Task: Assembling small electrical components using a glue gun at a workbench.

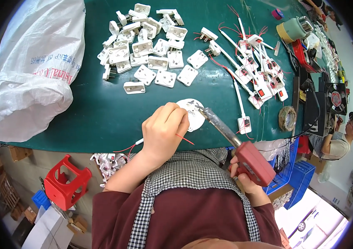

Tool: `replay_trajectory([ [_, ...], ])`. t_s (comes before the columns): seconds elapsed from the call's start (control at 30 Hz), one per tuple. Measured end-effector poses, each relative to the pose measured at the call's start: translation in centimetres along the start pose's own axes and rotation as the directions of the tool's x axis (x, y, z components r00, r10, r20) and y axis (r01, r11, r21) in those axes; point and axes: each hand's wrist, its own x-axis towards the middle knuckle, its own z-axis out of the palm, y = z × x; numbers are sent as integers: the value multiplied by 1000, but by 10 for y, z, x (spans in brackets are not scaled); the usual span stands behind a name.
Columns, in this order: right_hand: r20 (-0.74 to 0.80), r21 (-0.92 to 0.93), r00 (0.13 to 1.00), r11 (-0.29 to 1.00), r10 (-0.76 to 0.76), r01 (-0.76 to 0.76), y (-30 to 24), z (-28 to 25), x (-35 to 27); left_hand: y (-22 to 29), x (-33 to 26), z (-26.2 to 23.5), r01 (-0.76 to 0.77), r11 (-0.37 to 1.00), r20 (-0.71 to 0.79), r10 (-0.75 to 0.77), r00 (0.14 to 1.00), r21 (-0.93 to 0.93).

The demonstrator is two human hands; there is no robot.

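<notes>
White plug parts (143, 45) and wired switches (263, 83) crowd the green table (97, 116).

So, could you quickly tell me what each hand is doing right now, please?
Left hand: closed, pinching a thin red wire at the round white part.
Right hand: closed, gripping the red soldering gun.

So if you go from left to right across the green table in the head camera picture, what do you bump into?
White sack → pile of white plug parts → left hand → soldering gun in the right hand → tape roll → small black fan.
</notes>
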Motion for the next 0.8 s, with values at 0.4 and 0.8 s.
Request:
replay_trajectory([
  [0.4,-8,-198,996,976,91,-90,-1,5,-5,-3,-1,-1,41,995,18,-40,999,-88],
  [0.8,-21,-308,996,947,91,-94,-1,7,-8,-3,-1,0,56,991,11,-55,998,-118],
])
